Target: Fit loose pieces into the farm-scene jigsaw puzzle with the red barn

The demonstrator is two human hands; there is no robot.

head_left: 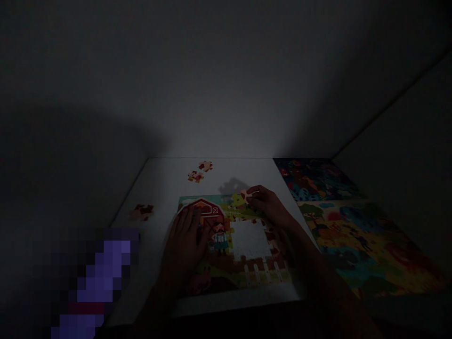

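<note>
A farm jigsaw puzzle (247,278) with a red barn, a farmer and a white fence lies on the white table, with a gap in its middle where the white surface shows. My left hand (187,230) rests flat on the barn side, fingers spread. Between the thumb and fingers of my right hand (264,202) is a pink and brown puzzle piece (245,195), held over the puzzle's upper right part. Two loose pieces, one brown-spotted (205,165) and one pink and yellow (195,176), lie beyond the puzzle. Another loose brown piece (141,212) sits to its left.
On the right lie two other colourful pictures, a dark blue one (314,179) at the back and an animal scene (367,249) nearer. A pale wall (226,94) rises behind the table. Something purple and pixelated (106,278) fills the lower left. The light is dim.
</note>
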